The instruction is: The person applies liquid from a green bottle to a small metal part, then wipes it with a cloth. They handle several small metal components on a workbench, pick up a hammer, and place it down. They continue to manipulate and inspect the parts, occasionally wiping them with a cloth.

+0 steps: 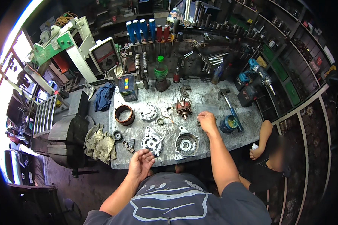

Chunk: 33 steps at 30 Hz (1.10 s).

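Observation:
My left hand (pixel 140 164) is at the bench's front edge, palm turned up, fingers loosely curled and apart, with nothing visible in it. Just beyond it lies an alternator end housing (pixel 152 142). My right hand (pixel 207 122) is over the bench with its fingertips pinched together; what they hold, if anything, is too small to tell. A second, bowl-shaped alternator housing (pixel 187 144) sits nearer me, left of that wrist. The rotor (pixel 183 108) with copper windings stands to the left of my right hand. Farther left are a copper-wound stator ring (pixel 124 115) and a round silver part (pixel 149 113).
A hammer (pixel 233 111) rests against a blue tub (pixel 228 124) at right. A pulley (pixel 118 135), rag (pixel 100 143) and vise (pixel 69 129) are at left. Behind stand a green-capped bottle (pixel 161 73) and cordless drill (pixel 261 73). Another person's hand (pixel 256 153) is at the right edge.

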Motion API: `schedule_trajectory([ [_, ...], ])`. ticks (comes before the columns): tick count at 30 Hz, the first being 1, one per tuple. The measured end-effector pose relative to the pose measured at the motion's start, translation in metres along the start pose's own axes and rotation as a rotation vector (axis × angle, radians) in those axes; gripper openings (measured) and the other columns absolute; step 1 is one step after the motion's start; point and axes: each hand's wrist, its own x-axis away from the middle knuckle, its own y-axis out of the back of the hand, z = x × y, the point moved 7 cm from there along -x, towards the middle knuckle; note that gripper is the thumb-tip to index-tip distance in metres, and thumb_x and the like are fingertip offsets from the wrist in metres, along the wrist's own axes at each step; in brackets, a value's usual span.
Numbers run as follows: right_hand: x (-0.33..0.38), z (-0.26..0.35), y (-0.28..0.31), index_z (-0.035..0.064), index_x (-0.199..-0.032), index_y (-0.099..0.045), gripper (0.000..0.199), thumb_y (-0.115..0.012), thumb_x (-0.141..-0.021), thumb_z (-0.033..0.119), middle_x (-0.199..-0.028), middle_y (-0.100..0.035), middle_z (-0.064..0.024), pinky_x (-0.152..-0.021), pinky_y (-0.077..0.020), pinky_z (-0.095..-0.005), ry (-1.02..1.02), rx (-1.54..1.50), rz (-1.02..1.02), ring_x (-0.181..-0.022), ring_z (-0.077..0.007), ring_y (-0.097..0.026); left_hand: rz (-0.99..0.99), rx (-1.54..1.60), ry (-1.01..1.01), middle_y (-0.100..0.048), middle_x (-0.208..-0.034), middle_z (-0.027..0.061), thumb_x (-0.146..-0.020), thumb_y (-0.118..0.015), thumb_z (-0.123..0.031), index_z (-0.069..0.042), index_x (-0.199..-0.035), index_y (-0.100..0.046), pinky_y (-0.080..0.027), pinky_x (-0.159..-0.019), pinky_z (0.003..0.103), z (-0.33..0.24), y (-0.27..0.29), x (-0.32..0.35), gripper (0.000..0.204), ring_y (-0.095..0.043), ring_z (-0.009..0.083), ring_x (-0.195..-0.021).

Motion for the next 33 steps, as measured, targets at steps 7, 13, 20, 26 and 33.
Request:
schedule_trajectory([
  [7,0.149,0.087,-0.054,-0.0042,-0.108,-0.071,0.016,-0.068,-0.095,0.002,-0.105,-0.076,-0.0215,-0.087,-0.0600,-0.0396,0.440,-0.049,0.680,-0.094,-0.0325,-0.075,0.150,0.046,0.248,-0.074,-0.122,0.0158,-0.118,-0.046,-0.045,-0.002,-0.123,-0.068,-0.057,-0.111,0.049,0.071,-0.067,-0.053,0.048,-0.072,0.0318,-0.118],
  [13,0.188,0.090,-0.056,-0.0035,-0.111,-0.065,0.016,-0.060,-0.097,0.003,-0.110,-0.067,-0.0246,-0.091,-0.0592,-0.0500,0.591,0.132,0.618,-0.101,-0.0448,-0.071,0.007,0.051,0.285,-0.074,-0.125,0.0184,-0.119,-0.042,-0.035,-0.002,-0.122,-0.068,-0.054,-0.115,0.049,0.103,-0.064,-0.052,0.042,-0.071,0.0311,-0.122],
  [20,0.213,0.076,-0.063,0.0028,-0.106,-0.071,0.016,-0.062,-0.097,0.011,-0.111,-0.071,-0.0193,-0.082,-0.0627,-0.0520,0.734,0.317,0.587,-0.099,-0.0413,-0.075,-0.009,0.215,0.323,-0.073,-0.120,0.0206,-0.117,-0.050,-0.036,-0.002,-0.111,-0.067,-0.054,-0.114,0.051,0.108,-0.066,-0.031,0.039,-0.069,0.0345,-0.121],
  [26,0.221,0.100,-0.072,0.0035,-0.104,-0.073,0.011,-0.072,-0.093,0.008,-0.107,-0.075,-0.0158,-0.080,-0.0617,-0.0486,0.817,-0.019,0.497,-0.094,-0.0383,-0.076,-0.129,0.151,0.311,-0.074,-0.110,0.0167,-0.116,-0.054,-0.032,-0.002,-0.105,-0.068,-0.057,-0.109,0.049,0.079,-0.045,-0.026,0.035,-0.071,0.0325,-0.114],
  [33,0.171,0.066,-0.049,-0.0004,-0.128,-0.079,0.027,-0.070,-0.102,0.001,-0.111,-0.082,-0.0151,-0.087,-0.0627,-0.0321,0.277,-0.366,0.267,-0.095,-0.0192,-0.078,-0.017,-0.071,0.219,-0.070,-0.125,0.0218,-0.106,-0.060,-0.017,0.004,-0.128,-0.062,-0.058,-0.112,0.048,0.025,-0.019,-0.028,0.031,-0.069,0.0337,-0.120],
])
